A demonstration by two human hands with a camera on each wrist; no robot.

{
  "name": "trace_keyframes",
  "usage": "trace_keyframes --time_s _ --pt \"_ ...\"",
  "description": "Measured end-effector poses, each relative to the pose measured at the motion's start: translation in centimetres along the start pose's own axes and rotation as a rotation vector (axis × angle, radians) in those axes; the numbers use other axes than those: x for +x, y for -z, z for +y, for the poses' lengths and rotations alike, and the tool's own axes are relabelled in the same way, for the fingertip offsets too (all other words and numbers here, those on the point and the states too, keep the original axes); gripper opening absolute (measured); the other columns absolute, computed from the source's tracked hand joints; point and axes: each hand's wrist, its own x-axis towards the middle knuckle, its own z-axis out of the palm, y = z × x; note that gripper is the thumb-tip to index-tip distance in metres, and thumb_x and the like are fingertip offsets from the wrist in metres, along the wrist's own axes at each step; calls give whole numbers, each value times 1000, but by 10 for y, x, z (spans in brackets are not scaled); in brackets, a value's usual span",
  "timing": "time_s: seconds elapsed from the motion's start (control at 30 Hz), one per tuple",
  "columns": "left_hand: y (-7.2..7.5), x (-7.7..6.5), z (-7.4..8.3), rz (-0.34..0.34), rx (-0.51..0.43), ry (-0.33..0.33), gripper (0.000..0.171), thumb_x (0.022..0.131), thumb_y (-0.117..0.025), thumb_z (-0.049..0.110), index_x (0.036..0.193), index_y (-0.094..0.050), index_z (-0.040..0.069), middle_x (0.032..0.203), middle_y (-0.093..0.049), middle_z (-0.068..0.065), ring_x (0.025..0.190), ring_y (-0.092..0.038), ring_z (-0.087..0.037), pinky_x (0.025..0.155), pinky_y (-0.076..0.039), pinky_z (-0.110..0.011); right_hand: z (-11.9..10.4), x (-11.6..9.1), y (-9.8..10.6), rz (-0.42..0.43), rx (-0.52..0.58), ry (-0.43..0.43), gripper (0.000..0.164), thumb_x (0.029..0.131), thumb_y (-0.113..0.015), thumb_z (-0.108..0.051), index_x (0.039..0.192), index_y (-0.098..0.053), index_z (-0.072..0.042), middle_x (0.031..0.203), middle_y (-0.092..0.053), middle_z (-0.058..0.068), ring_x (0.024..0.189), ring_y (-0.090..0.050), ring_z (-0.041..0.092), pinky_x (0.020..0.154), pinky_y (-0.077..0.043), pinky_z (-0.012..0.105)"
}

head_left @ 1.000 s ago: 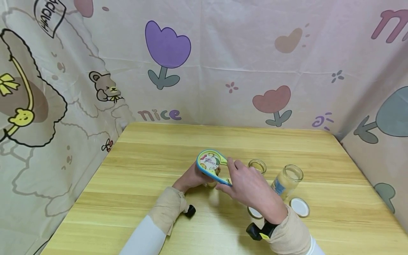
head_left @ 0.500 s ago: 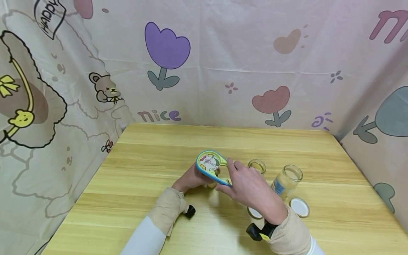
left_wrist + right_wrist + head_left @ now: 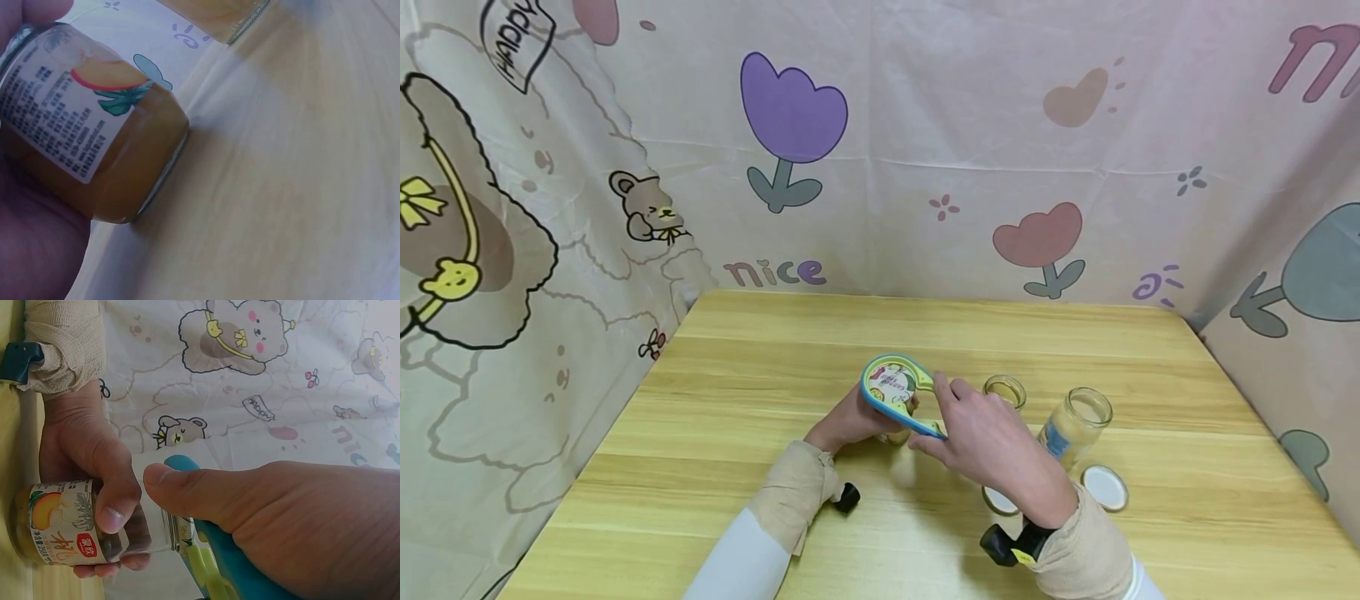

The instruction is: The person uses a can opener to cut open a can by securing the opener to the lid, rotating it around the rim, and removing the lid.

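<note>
My left hand (image 3: 853,417) grips a glass jar of fruit (image 3: 62,522), its label printed with a peach slice. The left wrist view shows the jar's amber contents and its base close over the tabletop. On the jar's mouth sits a lid (image 3: 891,381) with a colourful printed top. A blue and green jar opener (image 3: 912,421) loops round that lid. Its two handle arms run into my right hand (image 3: 992,437), which holds them with thumb and fingers. From the head view, most of the jar is hidden under the opener and the left hand.
To the right stand two lidless glass jars: a shorter jar (image 3: 1009,386) behind the right hand and a taller jar (image 3: 1075,425) with a blue label. Two loose lids lie white side up, one lid (image 3: 1105,487) at the right, another lid (image 3: 1000,500) partly under the right wrist.
</note>
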Motion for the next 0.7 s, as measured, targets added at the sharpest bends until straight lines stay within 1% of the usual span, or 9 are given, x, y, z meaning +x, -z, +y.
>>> trace_keyframes --time_s 0.1,0.2,0.33,0.47,0.57,0.7 --pt "0 0 0 -1 6 6 64 82 -73 -1 137 -40 3 121 -54 -40 107 -63 -16 93 -52 -24 0 0 0 -4 1 -1 84 79 -72 -60 133 -52 0 91 -65 8 59 -55 14 51 -47 33" --pt "0 0 0 10 28 16 62 82 -74 0 136 -43 2 121 -56 -39 107 -63 -16 93 -52 -24 0 0 1 -13 -2 -3 84 79 -73 -59 134 -52 1 94 -66 10 60 -58 15 53 -49 34" --pt "0 1 -1 18 55 23 63 81 -74 0 136 -43 1 122 -57 -37 107 -63 -16 93 -52 -24 0 0 2 -23 -8 -4 84 80 -73 -57 135 -51 2 98 -68 12 63 -61 17 56 -52 36" --pt "1 0 -1 19 50 37 65 81 -74 -2 137 -42 2 122 -57 -37 107 -63 -16 92 -52 -24 1 0 2 -28 -6 -6 85 80 -72 -59 137 -51 1 101 -68 12 66 -63 18 59 -54 38" --pt "1 0 -1 15 53 38 65 81 -75 1 137 -43 3 123 -58 -36 108 -62 -17 93 -52 -24 1 0 2 -32 2 -8 86 80 -71 -60 138 -50 0 103 -69 12 66 -64 18 61 -54 40" --pt "2 0 -1 10 61 33 65 80 -78 9 136 -44 4 123 -58 -34 109 -62 -18 94 -51 -24 2 0 3 -37 4 -3 85 81 -72 -58 139 -50 0 105 -68 13 67 -65 21 62 -55 41"
